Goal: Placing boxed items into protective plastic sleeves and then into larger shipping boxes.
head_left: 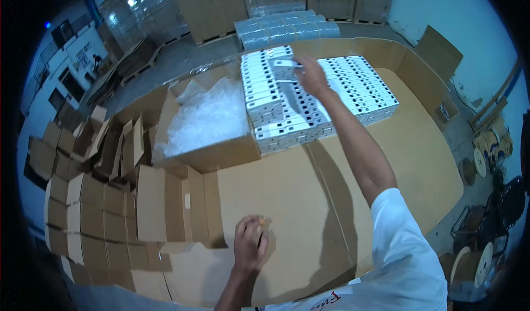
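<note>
The right hand [312, 76] is extended far forward, its grip closed over one small white box [284, 64], which is held at the top of the stack of white boxes [309, 98] near the far edge of the cardboard sheet [287, 200]. The held box is seen just above the stacked rows, touching or nearly touching them; which cannot be told. The left hand [249, 244] is rested near the front edge of the cardboard sheet, fingers curled into a loose fist; a small pale object seems to be pinched at the fingertips, but what it is cannot be told. The stack is laid in tight rows across the far part of the sheet. Just left of the stack, an open carton [207, 156] lined with a clear plastic bag [207, 117] is noted. Along the left edge, flattened brown cartons [105, 206] are piled. Beyond the far edge, wrapped pallets [287, 26] are seen on the floor.
</note>
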